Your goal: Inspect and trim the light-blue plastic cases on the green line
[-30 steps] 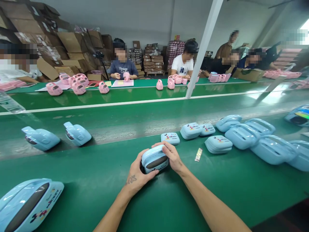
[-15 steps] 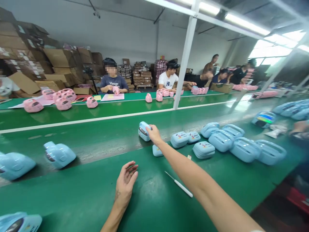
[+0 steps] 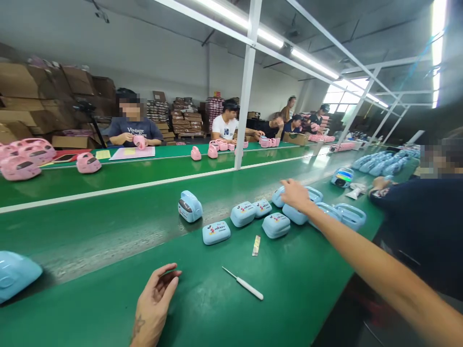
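Observation:
My right hand (image 3: 297, 194) reaches out over light blue plastic shells with handle loops (image 3: 350, 217), its fingers stretched and nothing seen in them. Some of those shells are hidden behind my hand and forearm. My left hand (image 3: 156, 295) hovers over the near green table with loosely curled fingers, holding nothing. A blue handled shell with a dark window (image 3: 190, 207) stands upright on the far strip. Between the hands lie blue Mickey-printed lids (image 3: 216, 233), some of them stacked (image 3: 276, 225). A white-handled screwdriver-like tool (image 3: 249, 288) and a small printed packet (image 3: 256, 246) rest nearby.
Another blue shell (image 3: 18, 275) sits at the left edge. A white post (image 3: 246, 96) rises beyond the belt. Pink shells (image 3: 88, 163) and co-workers line the far side. At right a person in dark clothing (image 3: 415, 226) works beside a blue shell row (image 3: 383, 163).
My right hand has let go of the blue windowed shell and moved right to the handled shells. The view has turned right. My left hand stays loosely open.

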`<control>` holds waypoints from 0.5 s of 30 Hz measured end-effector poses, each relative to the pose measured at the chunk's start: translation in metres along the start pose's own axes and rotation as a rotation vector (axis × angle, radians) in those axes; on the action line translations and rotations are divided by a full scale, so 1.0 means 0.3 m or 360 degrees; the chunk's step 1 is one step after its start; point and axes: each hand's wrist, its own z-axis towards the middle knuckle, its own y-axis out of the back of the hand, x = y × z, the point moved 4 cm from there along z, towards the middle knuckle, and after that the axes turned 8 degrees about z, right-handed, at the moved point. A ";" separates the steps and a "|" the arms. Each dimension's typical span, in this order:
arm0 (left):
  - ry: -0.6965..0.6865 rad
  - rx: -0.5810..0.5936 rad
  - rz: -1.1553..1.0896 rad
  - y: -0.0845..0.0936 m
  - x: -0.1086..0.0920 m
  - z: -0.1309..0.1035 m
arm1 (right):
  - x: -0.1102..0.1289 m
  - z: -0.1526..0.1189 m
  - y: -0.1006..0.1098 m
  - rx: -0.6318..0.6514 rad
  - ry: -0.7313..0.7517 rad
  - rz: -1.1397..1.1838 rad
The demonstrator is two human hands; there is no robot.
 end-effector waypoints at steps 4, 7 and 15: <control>-0.0010 0.0027 0.0036 -0.014 0.005 0.000 | -0.183 -0.022 0.063 0.0062 -0.0263 -0.0242; -0.0068 0.0012 0.0072 -0.027 0.004 -0.004 | -0.210 -0.038 0.073 0.0133 -0.0258 -0.0276; -0.0972 0.0049 0.0736 -0.096 -0.085 -0.099 | 0.013 -0.092 0.169 0.0197 0.0117 -0.0006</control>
